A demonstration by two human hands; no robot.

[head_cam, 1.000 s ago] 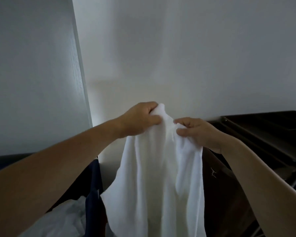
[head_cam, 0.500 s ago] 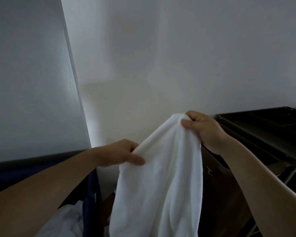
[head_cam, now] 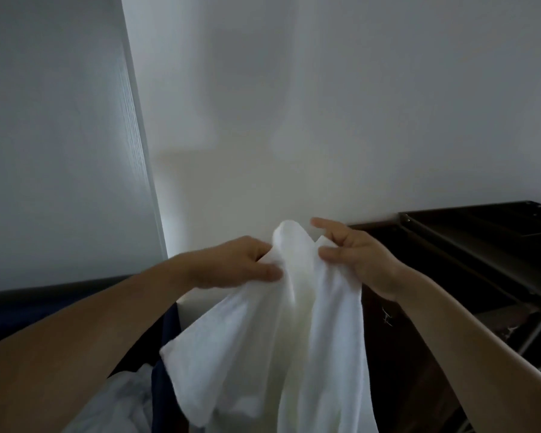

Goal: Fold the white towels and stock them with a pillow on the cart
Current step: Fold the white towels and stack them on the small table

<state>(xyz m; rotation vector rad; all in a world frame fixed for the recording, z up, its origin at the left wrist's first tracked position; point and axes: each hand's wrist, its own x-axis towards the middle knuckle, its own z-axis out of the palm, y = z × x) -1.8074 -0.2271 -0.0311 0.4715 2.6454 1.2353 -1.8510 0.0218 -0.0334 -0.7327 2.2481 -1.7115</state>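
- Towel (head_cam: pixel 278 339): white, held in the air before a pale wall (head_cam: pixel 325 120). It hangs in loose vertical drapes, with a bunched top edge standing up between the hands. Its lower end runs out of frame.
- Left hand (head_cam: pixel 241 265): fingers and thumb are curled round the towel's upper edge on its left side.
- Right hand (head_cam: pixel 361 260): thumb and fingers pinch the upper edge on the right, while the index finger points out straight, off the cloth.
- Cart (head_cam: pixel 481 232): a dark frame with a top tray, at right, beyond the right forearm. The part in view shows no folded towel and no pillow.
- Linen (head_cam: pixel 122 398): pale crumpled cloth at lower left, beside a blue bag (head_cam: pixel 166 354). Whether it is towels cannot be told.
- Progress (judged): early. No fold is made in this towel, and the hands appear to be sorting out its edge. Spreading, folding, stocking the cart and adding the pillow all remain.
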